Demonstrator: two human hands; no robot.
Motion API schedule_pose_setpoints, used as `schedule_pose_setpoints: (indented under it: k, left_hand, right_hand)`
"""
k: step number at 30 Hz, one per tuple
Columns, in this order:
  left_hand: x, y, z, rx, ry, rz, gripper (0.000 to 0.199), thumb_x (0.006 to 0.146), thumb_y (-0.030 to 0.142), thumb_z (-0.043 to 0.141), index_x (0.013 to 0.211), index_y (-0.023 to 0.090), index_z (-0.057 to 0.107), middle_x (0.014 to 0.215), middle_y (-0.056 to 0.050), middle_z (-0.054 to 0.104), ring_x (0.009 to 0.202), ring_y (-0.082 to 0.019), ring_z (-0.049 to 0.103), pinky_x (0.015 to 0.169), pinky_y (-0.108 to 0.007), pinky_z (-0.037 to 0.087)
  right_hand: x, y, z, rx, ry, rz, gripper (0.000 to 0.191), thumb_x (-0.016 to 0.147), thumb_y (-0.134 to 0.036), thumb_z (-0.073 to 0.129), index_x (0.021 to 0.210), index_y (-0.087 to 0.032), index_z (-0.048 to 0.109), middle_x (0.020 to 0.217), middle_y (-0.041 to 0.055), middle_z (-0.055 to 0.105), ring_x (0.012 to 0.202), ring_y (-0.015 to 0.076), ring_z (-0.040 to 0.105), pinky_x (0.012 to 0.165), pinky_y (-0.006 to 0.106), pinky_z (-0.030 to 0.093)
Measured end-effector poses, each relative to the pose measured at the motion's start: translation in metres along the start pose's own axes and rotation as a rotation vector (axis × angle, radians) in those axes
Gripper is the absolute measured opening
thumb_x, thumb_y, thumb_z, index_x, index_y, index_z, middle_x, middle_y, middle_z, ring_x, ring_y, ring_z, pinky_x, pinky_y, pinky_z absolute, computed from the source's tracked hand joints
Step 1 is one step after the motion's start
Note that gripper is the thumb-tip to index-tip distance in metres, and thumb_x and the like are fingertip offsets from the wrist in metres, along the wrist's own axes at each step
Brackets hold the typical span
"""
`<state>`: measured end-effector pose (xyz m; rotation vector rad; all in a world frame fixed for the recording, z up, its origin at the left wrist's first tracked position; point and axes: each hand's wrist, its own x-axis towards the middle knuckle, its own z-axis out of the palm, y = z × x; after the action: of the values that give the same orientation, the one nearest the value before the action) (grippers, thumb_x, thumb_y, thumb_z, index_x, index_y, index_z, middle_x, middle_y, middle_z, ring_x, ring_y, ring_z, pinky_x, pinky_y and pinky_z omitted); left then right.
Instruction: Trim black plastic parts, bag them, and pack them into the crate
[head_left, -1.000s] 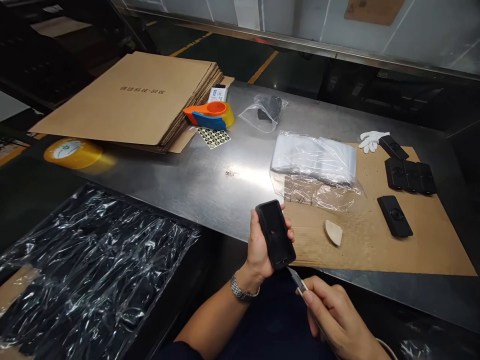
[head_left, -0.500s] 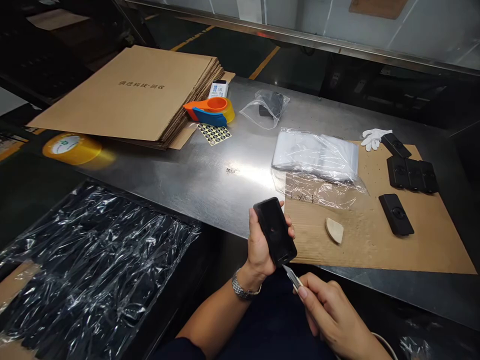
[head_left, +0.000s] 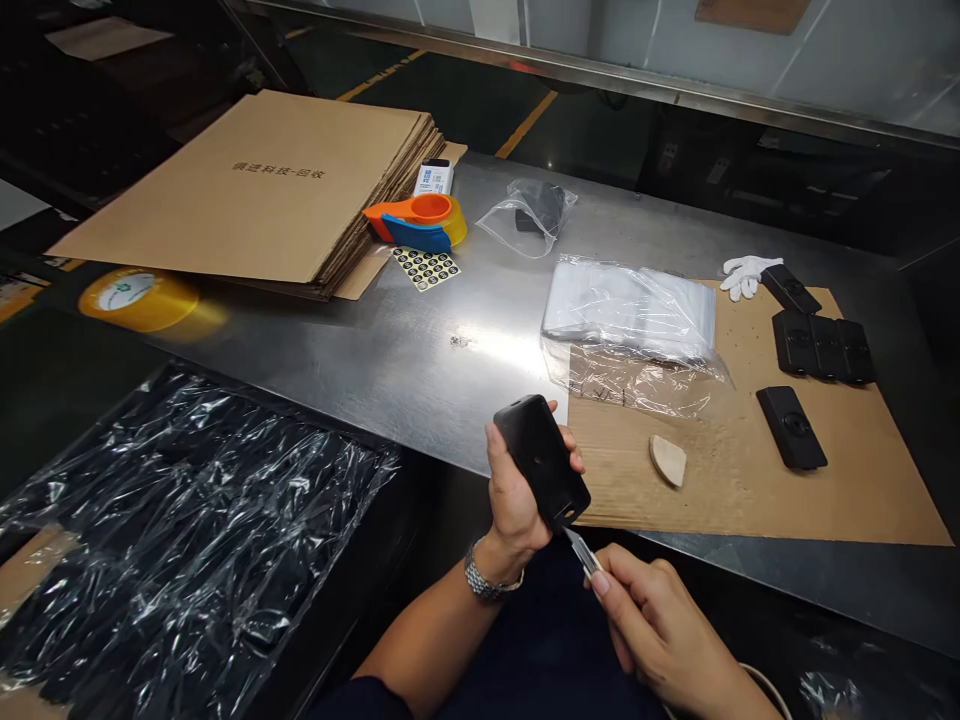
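A hollow black plastic case (head_left: 541,460) is in my left hand (head_left: 517,500), with its open side up and my fingers wrapped round its edges. My right hand (head_left: 649,605) grips a utility knife (head_left: 586,560), its blade tip at the lower end of the case. Whether the blade touches the case I cannot tell. To the right, another black case (head_left: 792,428) lies face down on a cardboard sheet (head_left: 712,510), with several more black cases (head_left: 823,347) behind it. A pale wedge-shaped piece (head_left: 667,461) lies between.
Clear plastic bags (head_left: 630,310) lie behind the cardboard. A bagged black part (head_left: 536,215), a tape dispenser (head_left: 420,222), a sticker sheet (head_left: 426,268), stacked cardboard (head_left: 247,200) and a tape roll (head_left: 139,298) are farther left. Plastic-wrapped black items (head_left: 202,540) fill the lower left.
The black case has tilted and shifted slightly left in my left hand. The knife has moved slightly left with my right hand, its tip still by the case's lower end.
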<state>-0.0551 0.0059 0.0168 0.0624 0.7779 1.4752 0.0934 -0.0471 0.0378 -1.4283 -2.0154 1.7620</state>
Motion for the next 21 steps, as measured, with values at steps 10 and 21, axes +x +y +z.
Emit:
schedule_pose_setpoints:
  k: [10, 21]
  left_hand:
    - [0.0001, -0.0013, 0.0033, 0.010, 0.048, 0.120, 0.057, 0.075, 0.068, 0.036, 0.097, 0.020, 0.059, 0.066, 0.000, 0.056, 0.053, -0.012, 0.053, 0.049, -0.024, 0.043]
    - [-0.0005, 0.0038, 0.0086, -0.019, 0.147, 0.406, 0.051, 0.074, 0.068, 0.037, 0.085, 0.024, 0.059, 0.062, 0.001, 0.056, 0.052, -0.014, 0.053, 0.051, -0.026, 0.043]
  right_hand:
    - [0.0008, 0.0001, 0.0017, 0.129, -0.006, -0.020, 0.028, 0.095, -0.036, 0.031, 0.081, -0.019, 0.048, 0.039, -0.0091, 0.041, 0.033, 0.0062, 0.038, 0.040, 0.018, 0.029]
    - [0.0016, -0.0011, 0.0096, -0.870, 0.594, -0.587, 0.054, 0.083, -0.005, 0.044, 0.136, -0.004, 0.034, 0.055, 0.0007, 0.052, 0.047, 0.0136, 0.046, 0.046, 0.028, 0.034]
